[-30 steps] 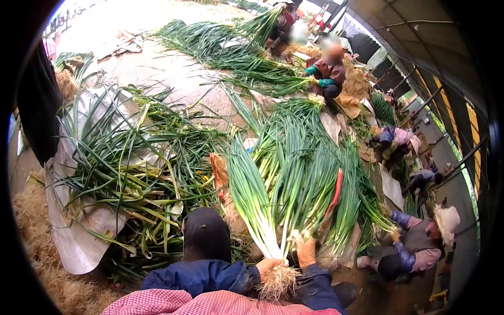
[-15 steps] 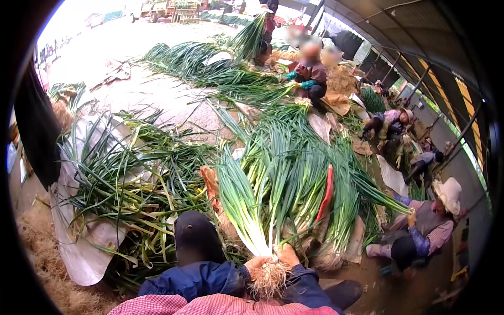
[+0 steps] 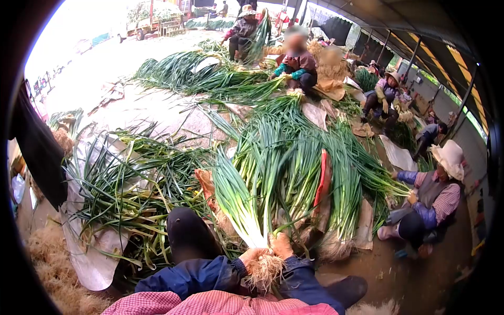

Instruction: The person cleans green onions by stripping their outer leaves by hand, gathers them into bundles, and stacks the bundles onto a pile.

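Note:
A bunch of green onions (image 3: 237,205) lies with its leaves pointing away from me and its pale roots (image 3: 266,272) hanging towards my lap. My left hand (image 3: 253,259) is closed around the white stems just above the roots. Beside it, my right hand (image 3: 281,245) has its fingers closed at the same stems, touching the bunch from the right; its fingertips are partly hidden. Just beyond the hands, a large heap of green onions (image 3: 294,152) spreads out, with a red-edged sheet (image 3: 321,189) among the stalks.
Loose leaves and trimmings (image 3: 142,189) pile up on the left over a whitish sheet (image 3: 97,257). Root waste (image 3: 52,257) covers the lower left ground. At right a co-worker (image 3: 433,202) in a pale hat grips onion stalks. Other people sit further back among more onion heaps (image 3: 178,73).
My view has shifted slightly; both hands stay at the stems. The co-worker at right is sitting more upright. At the back, a person's raised bunch has come lower.

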Motion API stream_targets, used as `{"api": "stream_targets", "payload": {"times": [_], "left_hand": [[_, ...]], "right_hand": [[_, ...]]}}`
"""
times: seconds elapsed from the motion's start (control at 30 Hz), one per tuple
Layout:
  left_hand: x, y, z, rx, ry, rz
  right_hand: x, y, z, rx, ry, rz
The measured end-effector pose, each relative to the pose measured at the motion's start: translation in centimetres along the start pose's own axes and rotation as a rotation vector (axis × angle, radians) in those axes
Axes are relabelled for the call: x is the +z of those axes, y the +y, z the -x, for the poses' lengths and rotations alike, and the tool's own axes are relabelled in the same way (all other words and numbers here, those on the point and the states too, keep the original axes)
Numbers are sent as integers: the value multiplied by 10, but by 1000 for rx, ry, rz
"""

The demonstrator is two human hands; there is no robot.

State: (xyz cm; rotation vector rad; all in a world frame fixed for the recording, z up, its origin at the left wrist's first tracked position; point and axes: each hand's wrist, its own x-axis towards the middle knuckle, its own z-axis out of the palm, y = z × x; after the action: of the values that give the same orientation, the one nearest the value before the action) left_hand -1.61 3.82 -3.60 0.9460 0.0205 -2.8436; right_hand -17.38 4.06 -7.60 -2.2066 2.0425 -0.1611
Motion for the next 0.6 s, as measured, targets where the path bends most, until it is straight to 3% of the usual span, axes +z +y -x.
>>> {"api": "stream_targets", "payload": {"times": [0.1,0.23,0.33,0.43,0.47,0.53,0.6], "left_hand": [[-3,-2,6,61,107,-91],[-8,-6,3,20,56,-8],[-18,-2,5,-21,-115,138],[-6,-4,27,104,-184,126],[-4,-3,31,163,-216,118],[-15,-3,27,207,-236,29],[-20,-2,26,62,-270,132]], "right_hand": [[-32,-28,6,343,21,-280],[-14,-21,14,359,92,-355],[22,4,23,426,244,-1161],[-39,-12,27,685,111,-1683],[-41,-7,25,659,-87,-1922],[-36,-10,18,561,-236,-1983],[-62,-22,13,527,-258,-1793]]}}
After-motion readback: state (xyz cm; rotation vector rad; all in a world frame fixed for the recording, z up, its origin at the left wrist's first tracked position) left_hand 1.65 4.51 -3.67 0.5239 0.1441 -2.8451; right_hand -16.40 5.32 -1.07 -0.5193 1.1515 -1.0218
